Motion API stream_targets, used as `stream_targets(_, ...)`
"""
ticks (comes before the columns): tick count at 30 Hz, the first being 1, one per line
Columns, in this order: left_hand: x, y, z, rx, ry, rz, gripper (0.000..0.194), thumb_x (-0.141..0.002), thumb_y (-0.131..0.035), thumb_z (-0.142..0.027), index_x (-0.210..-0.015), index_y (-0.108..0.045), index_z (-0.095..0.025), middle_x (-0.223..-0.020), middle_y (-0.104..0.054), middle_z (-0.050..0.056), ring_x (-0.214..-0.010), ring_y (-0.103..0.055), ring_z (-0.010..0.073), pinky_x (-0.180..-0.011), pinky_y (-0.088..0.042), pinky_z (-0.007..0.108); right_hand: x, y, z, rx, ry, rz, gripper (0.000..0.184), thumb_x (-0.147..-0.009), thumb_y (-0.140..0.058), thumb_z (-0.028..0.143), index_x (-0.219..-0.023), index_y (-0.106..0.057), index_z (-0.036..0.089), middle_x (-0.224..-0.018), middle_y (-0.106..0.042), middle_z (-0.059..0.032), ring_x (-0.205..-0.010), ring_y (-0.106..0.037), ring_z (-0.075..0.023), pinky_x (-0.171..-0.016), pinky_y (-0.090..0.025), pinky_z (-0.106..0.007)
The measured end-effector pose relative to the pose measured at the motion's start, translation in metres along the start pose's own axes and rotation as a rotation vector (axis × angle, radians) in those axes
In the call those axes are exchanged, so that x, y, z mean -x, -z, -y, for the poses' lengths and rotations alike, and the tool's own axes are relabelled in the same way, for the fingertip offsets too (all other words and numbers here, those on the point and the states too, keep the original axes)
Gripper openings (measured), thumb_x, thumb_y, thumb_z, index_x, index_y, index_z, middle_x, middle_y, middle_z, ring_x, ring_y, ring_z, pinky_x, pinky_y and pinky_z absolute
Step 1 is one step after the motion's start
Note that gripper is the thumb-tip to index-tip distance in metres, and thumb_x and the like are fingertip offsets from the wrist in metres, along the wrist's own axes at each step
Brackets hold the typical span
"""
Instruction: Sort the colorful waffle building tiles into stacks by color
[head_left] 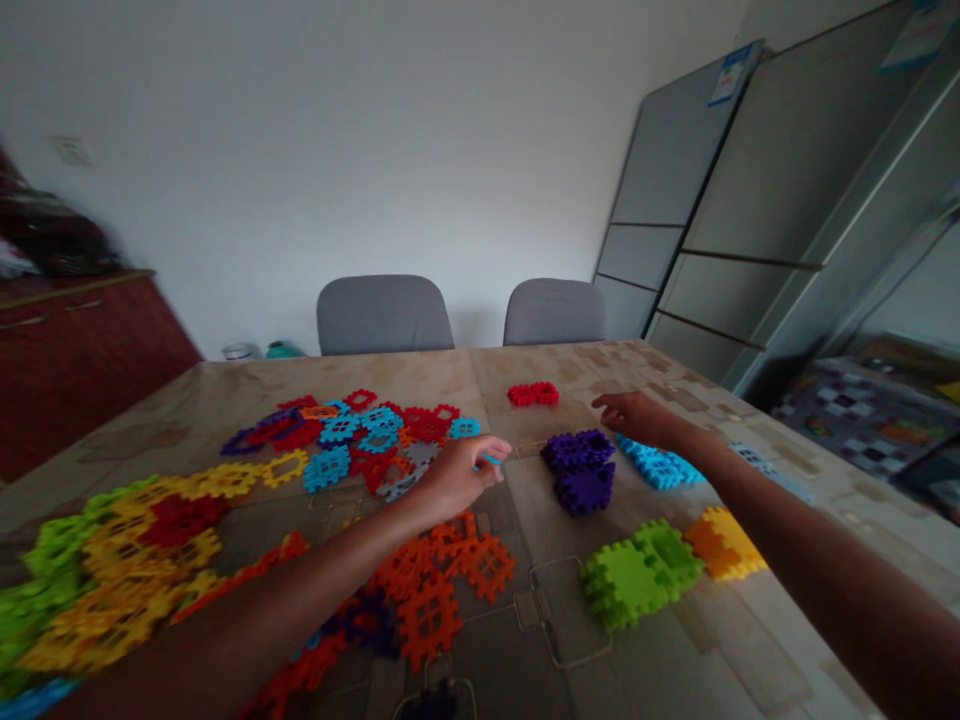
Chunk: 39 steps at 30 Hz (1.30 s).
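Observation:
My left hand (461, 478) is closed over the middle of the table, with a sliver of a light-blue plastic tile (490, 460) showing between thumb and fingers. Most of that tile is hidden. My right hand (636, 416) reaches out with its fingers apart, holding nothing I can see, just above a stack of light-blue tiles (660, 464). Left of it are stacks of purple tiles (585, 485). Nearer to me sit green stacks (637, 580) and a yellow stack (726, 543). A small red stack (534, 394) lies farther back.
Loose interlocking tiles cover the left side: yellow (120, 565), orange (429, 612), red (427, 424) and light-blue ones (327, 468). Two grey chairs (384, 312) stand behind the table (495, 640). A refrigerator (660, 170) is at the right, a red-brown cabinet (82, 340) at the left.

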<state>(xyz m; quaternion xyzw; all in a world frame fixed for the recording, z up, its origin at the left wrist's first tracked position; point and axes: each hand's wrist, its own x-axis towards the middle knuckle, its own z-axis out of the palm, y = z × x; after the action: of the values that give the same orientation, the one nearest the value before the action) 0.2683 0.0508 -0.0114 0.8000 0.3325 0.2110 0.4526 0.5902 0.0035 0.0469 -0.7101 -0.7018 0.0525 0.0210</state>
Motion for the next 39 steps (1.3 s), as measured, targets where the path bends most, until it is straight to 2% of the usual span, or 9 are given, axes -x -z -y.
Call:
stream_targets(4, 0.025, 0.032, 0.003, 0.022, -0.025, -0.005, 0.023, -0.088, -0.065, -0.013, -0.110, -0.069, -0.016, -0.110, -0.075, 0.007, -0.091, -0.073, 0.0198, -0.086, -0.057, 0.037, -0.017, 0.003, 0.012, 0.015, 0.039, -0.002, 0.025, -0.101, -0.060, 0.033, -0.121, -0.065, 0.020, -0.119, -0.068, -0.0079, -0.099, -0.068, -0.0206, -0.090, -0.056, -0.042)
stream_targets(7, 0.028, 0.047, 0.006, 0.031, -0.043, -0.037, 0.025, -0.081, -0.064, -0.015, -0.104, -0.071, -0.016, -0.105, -0.077, 0.007, -0.093, -0.073, 0.0214, -0.087, -0.056, 0.036, -0.040, 0.004, 0.027, 0.032, 0.083, -0.005, 0.030, -0.100, -0.062, 0.034, -0.127, -0.061, 0.021, -0.132, -0.061, -0.0099, -0.110, -0.064, -0.0245, -0.094, -0.054, -0.047)
stream_targets(12, 0.030, 0.051, 0.007, 0.070, -0.084, -0.034, 0.028, -0.080, -0.063, -0.024, -0.105, -0.070, -0.016, -0.108, -0.077, 0.010, -0.093, -0.073, 0.0235, -0.086, -0.055, 0.038, -0.097, 0.002, 0.051, 0.050, 0.083, 0.034, 0.037, -0.099, -0.062, 0.036, -0.133, -0.058, 0.021, -0.139, -0.056, -0.0109, -0.118, -0.060, -0.0279, -0.098, -0.051, -0.051)
stream_targets(16, 0.039, 0.050, 0.005, 0.098, -0.098, 0.006, 0.029, -0.080, -0.063, -0.029, -0.106, -0.070, -0.017, -0.114, -0.076, 0.010, -0.098, -0.072, 0.0242, -0.086, -0.054, 0.036, -0.138, -0.006, 0.060, 0.055, -0.026, 0.099, 0.037, -0.099, -0.062, 0.037, -0.132, -0.058, 0.020, -0.136, -0.058, -0.0107, -0.115, -0.061, -0.0272, -0.096, -0.053, -0.050)
stream_targets(19, 0.045, 0.055, 0.005, 0.102, -0.106, 0.012, 0.031, -0.081, -0.063, -0.033, -0.105, -0.071, -0.016, -0.113, -0.076, 0.011, -0.101, -0.071, 0.0248, -0.087, -0.053, 0.034, -0.156, -0.013, 0.063, 0.051, -0.096, 0.141, 0.036, -0.099, -0.063, 0.037, -0.131, -0.059, 0.020, -0.134, -0.059, -0.0105, -0.112, -0.063, -0.0265, -0.093, -0.054, -0.049)
stream_targets(24, 0.050, 0.062, 0.008, 0.105, -0.119, 0.012, 0.030, -0.083, -0.061, -0.036, -0.104, -0.070, -0.017, -0.110, -0.075, 0.009, -0.097, -0.070, 0.0234, -0.085, -0.053, 0.033, -0.169, -0.026, 0.069, 0.046, -0.173, 0.183, 0.034, -0.099, -0.062, 0.036, -0.129, -0.060, 0.020, -0.132, -0.060, -0.0100, -0.110, -0.064, -0.0255, -0.091, -0.055, -0.047)
stream_targets(31, 0.055, 0.063, 0.012, 0.095, -0.115, 0.005, 0.028, -0.084, -0.062, -0.035, -0.105, -0.071, -0.019, -0.110, -0.075, 0.008, -0.100, -0.069, 0.0238, -0.087, -0.051, 0.033, -0.178, -0.043, 0.080, 0.070, -0.215, 0.198, 0.034, -0.099, -0.063, 0.036, -0.128, -0.060, 0.019, -0.131, -0.061, -0.0098, -0.109, -0.064, -0.0253, -0.091, -0.056, -0.047)
stream_targets(39, 0.057, 0.064, 0.010, 0.087, -0.099, 0.019, 0.029, -0.083, -0.062, -0.036, -0.105, -0.071, -0.019, -0.110, -0.075, 0.007, -0.101, -0.069, 0.0245, -0.087, -0.051, 0.032, -0.171, -0.045, 0.083, 0.123, -0.250, 0.176, 0.036, -0.099, -0.063, 0.037, -0.130, -0.059, 0.020, -0.134, -0.059, -0.0104, -0.112, -0.063, -0.0263, -0.093, -0.055, -0.048)
